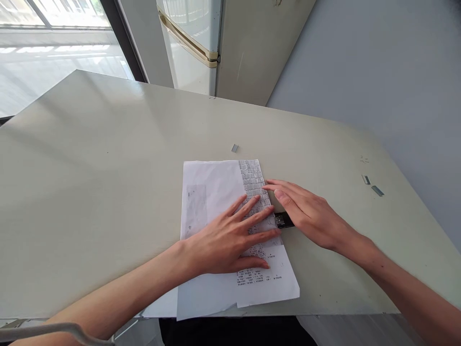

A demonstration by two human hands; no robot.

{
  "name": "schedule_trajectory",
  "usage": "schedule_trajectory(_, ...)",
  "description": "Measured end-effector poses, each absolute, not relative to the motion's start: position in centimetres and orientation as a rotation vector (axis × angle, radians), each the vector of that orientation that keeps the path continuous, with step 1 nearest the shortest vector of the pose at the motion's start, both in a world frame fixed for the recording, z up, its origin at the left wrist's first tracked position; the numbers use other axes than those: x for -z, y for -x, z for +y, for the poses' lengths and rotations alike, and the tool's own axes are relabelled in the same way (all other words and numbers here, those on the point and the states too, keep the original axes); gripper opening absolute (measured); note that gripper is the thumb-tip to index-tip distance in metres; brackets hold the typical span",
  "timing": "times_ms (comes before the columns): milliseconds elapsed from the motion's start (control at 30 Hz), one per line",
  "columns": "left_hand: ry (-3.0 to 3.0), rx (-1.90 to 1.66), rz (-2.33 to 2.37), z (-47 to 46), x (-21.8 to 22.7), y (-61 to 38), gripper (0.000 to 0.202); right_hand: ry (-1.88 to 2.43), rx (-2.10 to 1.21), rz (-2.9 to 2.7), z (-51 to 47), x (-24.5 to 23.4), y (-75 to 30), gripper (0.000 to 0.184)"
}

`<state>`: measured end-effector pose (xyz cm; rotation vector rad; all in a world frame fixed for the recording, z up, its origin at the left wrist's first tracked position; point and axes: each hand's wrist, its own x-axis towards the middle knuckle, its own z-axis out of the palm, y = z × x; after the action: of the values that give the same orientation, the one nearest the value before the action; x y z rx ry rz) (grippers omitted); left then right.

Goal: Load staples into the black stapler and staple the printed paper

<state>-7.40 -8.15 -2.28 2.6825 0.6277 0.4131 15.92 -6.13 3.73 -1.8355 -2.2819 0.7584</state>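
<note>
My left hand (234, 235) lies flat with spread fingers on a stack of paper sheets (212, 173), pressing near its right side. Along that side runs a strip of dense printed lines (252, 173), with printed text lower down. My right hand (309, 206) is at the right edge of the sheets, fingers stretched out and close together, fingertips at the paper edge. Beneath its palm a black stapler (284, 220) shows in part, its metal end against the paper edge. The rest of the stapler is hidden by the hand.
A short staple strip (235, 148) lies beyond the papers. Two more staple strips (366, 179) lie at the right, with loose staples (364, 159) near them. The pale table (90, 192) meets a wall on the right. A fridge (194, 43) stands behind it.
</note>
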Motion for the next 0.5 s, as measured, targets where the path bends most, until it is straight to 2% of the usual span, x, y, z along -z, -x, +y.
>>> schedule_trajectory(267, -2.651, -0.452, 0.617, -8.09, 2.35, 7.41, 0.067, 1.868, -0.87, -2.235, -6.1, -3.91, -16.28, 0.056)
schedule_trajectory(500, -2.675, -0.433, 0.622, -8.08, 2.32, 7.44, 0.066, 1.851, -0.724, -2.301, -6.2, -3.71, -15.59, 0.053)
